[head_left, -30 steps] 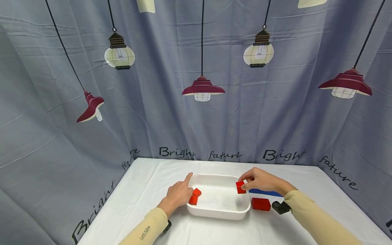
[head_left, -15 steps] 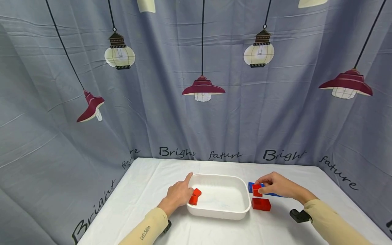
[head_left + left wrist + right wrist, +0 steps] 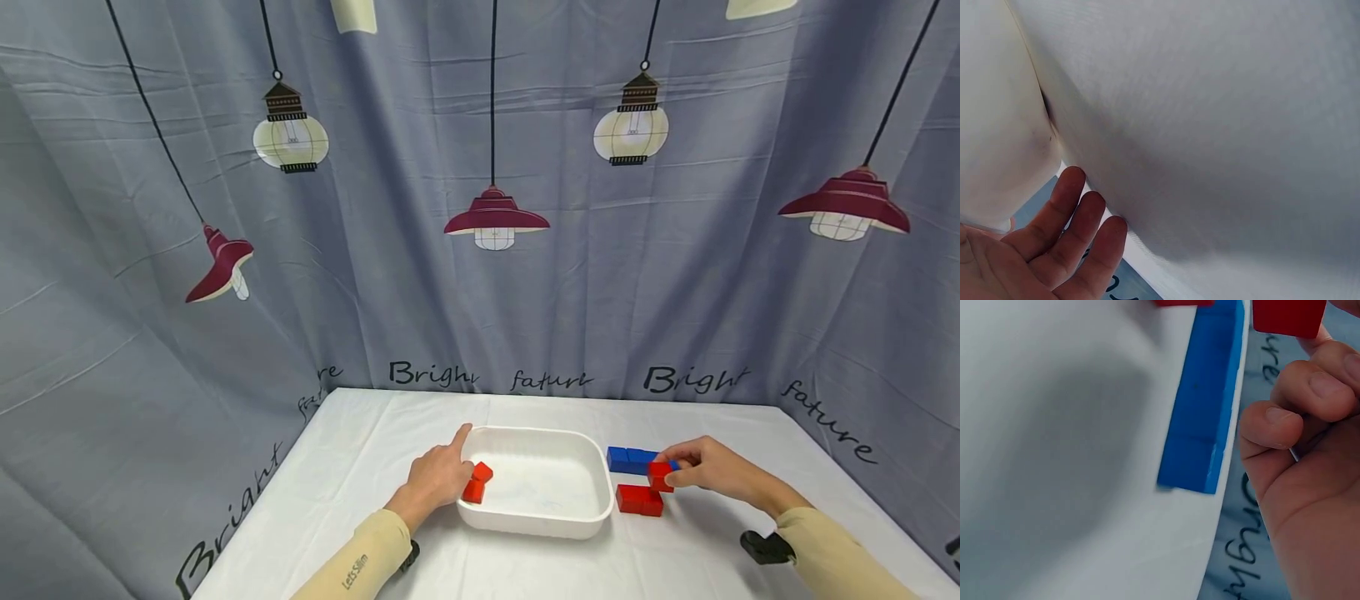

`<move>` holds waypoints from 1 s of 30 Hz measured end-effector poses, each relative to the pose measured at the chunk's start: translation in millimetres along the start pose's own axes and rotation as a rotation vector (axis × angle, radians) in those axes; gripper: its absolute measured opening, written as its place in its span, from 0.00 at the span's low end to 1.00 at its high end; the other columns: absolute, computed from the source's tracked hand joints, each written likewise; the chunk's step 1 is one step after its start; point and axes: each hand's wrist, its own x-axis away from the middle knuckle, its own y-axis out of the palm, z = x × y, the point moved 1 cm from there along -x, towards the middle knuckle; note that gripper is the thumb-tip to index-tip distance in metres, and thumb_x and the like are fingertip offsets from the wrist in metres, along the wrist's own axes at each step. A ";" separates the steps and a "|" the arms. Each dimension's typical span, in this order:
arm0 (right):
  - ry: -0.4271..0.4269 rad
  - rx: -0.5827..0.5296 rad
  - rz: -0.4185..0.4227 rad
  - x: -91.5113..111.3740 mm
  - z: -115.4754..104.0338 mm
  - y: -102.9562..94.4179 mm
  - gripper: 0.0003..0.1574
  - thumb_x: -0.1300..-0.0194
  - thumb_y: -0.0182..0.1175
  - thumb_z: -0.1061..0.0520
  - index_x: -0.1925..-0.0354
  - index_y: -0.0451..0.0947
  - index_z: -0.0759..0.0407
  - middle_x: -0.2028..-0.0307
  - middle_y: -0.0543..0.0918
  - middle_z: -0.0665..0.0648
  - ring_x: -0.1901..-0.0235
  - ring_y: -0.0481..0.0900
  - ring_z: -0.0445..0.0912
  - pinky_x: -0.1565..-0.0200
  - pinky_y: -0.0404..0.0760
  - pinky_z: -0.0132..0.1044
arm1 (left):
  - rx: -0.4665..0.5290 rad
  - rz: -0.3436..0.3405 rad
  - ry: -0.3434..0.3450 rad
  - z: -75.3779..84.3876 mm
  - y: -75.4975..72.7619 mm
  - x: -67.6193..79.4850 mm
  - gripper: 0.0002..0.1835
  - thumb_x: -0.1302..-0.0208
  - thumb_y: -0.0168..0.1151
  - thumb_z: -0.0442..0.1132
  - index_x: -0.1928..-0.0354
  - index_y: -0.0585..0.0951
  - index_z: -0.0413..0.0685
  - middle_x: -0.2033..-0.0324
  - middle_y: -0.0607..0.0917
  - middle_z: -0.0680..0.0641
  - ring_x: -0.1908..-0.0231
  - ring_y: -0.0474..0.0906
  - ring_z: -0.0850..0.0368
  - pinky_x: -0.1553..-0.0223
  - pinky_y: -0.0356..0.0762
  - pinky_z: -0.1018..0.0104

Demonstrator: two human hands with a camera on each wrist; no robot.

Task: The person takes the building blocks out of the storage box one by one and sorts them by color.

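My left hand holds the left rim of a white plastic tray, its thumb over the rim and its index finger stretched along the edge. In the left wrist view, three fingers extend loosely beside the tray's outer wall. Two red blocks lie inside the tray at its left end. Thumb and fingertips of my right hand pinch a red cube above the table, right of the tray. Below it on the cloth sit red blocks, side by side. A row of blue blocks lies behind, partly covered by the right hand.
White cloth covers the table. Behind it hangs a grey-blue curtain with printed lamps and lettering. A black wrist strap piece shows at the right sleeve.
My right hand has carried the red cube from over the tray's right end out to the right, exposing more of the blue row. The left hand and tray have stayed put.
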 end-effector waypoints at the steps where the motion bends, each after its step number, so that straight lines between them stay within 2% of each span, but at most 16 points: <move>1: 0.010 -0.002 0.004 1.1 2.4 -0.6 0.25 0.36 0.65 0.55 0.43 0.80 0.67 0.75 0.73 0.53 0.70 0.71 0.45 0.71 0.68 0.34 | 0.000 -0.001 -0.001 0.1 -0.2 0.0 0.35 0.31 0.54 0.48 0.23 0.60 0.60 0.57 0.85 0.42 0.62 0.77 0.50 0.56 0.77 0.48; 5: 0.044 -0.012 0.016 3.6 11.2 -2.4 0.24 0.37 0.66 0.56 0.45 0.81 0.66 0.76 0.70 0.52 0.71 0.70 0.45 0.71 0.66 0.33 | 0.001 0.000 -0.008 0.9 -2.7 0.1 0.35 0.31 0.54 0.48 0.23 0.60 0.60 0.56 0.85 0.42 0.62 0.78 0.49 0.56 0.77 0.48; 12: 0.098 -0.013 0.054 4.0 33.4 -0.9 0.25 0.37 0.68 0.55 0.45 0.81 0.67 0.76 0.70 0.52 0.71 0.70 0.46 0.73 0.66 0.32 | 0.003 0.001 0.001 0.9 -2.9 0.2 0.35 0.31 0.54 0.47 0.23 0.60 0.60 0.55 0.85 0.41 0.61 0.78 0.49 0.56 0.77 0.47; 18: 0.097 -0.017 0.041 3.5 48.5 7.7 0.24 0.38 0.68 0.55 0.46 0.82 0.65 0.76 0.69 0.52 0.72 0.69 0.46 0.73 0.65 0.32 | 0.006 -0.004 -0.011 1.5 -1.4 2.3 0.35 0.31 0.54 0.47 0.23 0.60 0.60 0.53 0.85 0.41 0.59 0.79 0.48 0.55 0.77 0.47; 22: 0.097 -0.010 0.038 2.2 53.3 14.1 0.24 0.39 0.69 0.56 0.46 0.83 0.64 0.76 0.69 0.52 0.70 0.69 0.46 0.73 0.64 0.31 | 0.004 -0.007 -0.014 1.1 -0.5 3.0 0.35 0.31 0.54 0.47 0.23 0.60 0.60 0.52 0.85 0.41 0.58 0.79 0.48 0.54 0.77 0.46; 30: 0.089 -0.031 0.017 1.7 51.6 20.3 0.25 0.40 0.70 0.56 0.46 0.82 0.65 0.77 0.69 0.51 0.73 0.69 0.45 0.72 0.63 0.32 | 0.018 -0.004 -0.011 1.4 -1.3 2.8 0.35 0.31 0.55 0.47 0.23 0.60 0.60 0.52 0.85 0.40 0.59 0.78 0.48 0.53 0.77 0.46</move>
